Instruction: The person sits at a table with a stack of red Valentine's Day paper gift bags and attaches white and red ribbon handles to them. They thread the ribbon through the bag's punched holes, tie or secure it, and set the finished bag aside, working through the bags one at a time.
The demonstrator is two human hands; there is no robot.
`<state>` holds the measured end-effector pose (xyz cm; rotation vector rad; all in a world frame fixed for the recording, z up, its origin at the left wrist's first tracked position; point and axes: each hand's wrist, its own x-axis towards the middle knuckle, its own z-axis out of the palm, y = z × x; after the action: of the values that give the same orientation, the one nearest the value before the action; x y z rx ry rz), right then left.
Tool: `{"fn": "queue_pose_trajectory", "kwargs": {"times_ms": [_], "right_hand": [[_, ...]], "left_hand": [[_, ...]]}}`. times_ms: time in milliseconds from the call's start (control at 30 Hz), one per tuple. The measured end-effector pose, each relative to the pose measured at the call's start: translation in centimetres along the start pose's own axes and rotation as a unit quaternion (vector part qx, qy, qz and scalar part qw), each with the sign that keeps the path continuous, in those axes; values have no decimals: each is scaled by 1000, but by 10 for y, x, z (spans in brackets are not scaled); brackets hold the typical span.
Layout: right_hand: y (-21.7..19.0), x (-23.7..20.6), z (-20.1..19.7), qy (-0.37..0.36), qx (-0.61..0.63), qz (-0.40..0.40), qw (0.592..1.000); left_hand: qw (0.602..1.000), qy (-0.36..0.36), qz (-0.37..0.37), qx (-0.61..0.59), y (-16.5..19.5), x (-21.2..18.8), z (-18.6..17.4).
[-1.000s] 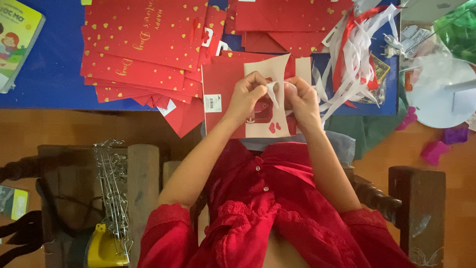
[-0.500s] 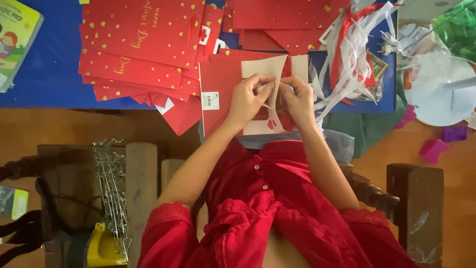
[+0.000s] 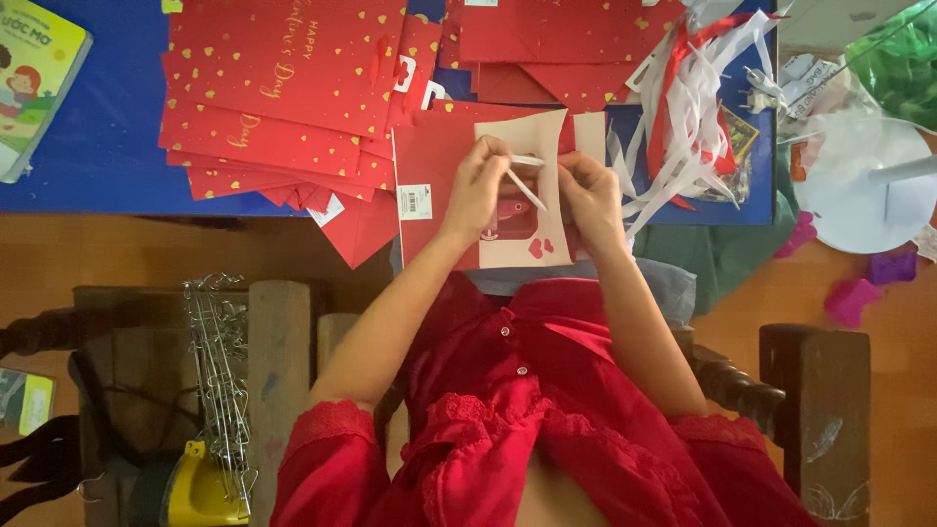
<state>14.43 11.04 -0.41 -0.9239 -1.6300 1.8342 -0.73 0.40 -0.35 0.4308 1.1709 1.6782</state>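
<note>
Seen from above, a person in a red blouse [image 3: 547,429] sits at a blue table [image 3: 98,146] with both hands raised over a pale pink paper bag [image 3: 532,210] that lies flat at the near edge of the table, just in front of the body, partly on top of a red bag. The left hand [image 3: 478,190] has its fingers closed around one end of a thin white ribbon strip [image 3: 525,187], which runs slantwise across the bag; the right hand [image 3: 589,200] has its fingers pinched on the strip's other end, close beside the left. The pink bag overhangs the table edge slightly toward the lap. Little free room is left around the hands: a stack of red bags with gold hearts [image 3: 283,88] crowds the left, and a tangle of white and red ribbons [image 3: 698,107] lies just to the right. Compared with half a second ago, the hands have drawn slightly apart and the white strip now shows stretched between them, where before the fingers met over it. The table sits on a brown wooden floor [image 3: 146,254]. A picture book [image 3: 34,73] rests at the far left corner, a white round stand [image 3: 864,181] stands at the right, and a bundle of wire hangers [image 3: 220,371] lies on a dark wooden chair [image 3: 278,381] by the left elbow.
</note>
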Motion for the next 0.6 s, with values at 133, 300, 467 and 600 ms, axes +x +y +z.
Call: {"fn": "queue_pose_trajectory", "kwargs": {"times_ms": [133, 300, 467, 600], "right_hand": [[-4, -1, 0, 4, 20, 31, 999], [-4, -1, 0, -30, 4, 14, 999], [-2, 1, -1, -51, 4, 10, 999], [-4, 3, -3, -72, 2, 32, 997]], "left_hand": [[997, -44, 57, 3, 0, 2, -2], [970, 1, 98, 224, -1, -4, 8], [947, -4, 144, 287, -15, -2, 3], [958, 75, 112, 255, -28, 13, -7]]}}
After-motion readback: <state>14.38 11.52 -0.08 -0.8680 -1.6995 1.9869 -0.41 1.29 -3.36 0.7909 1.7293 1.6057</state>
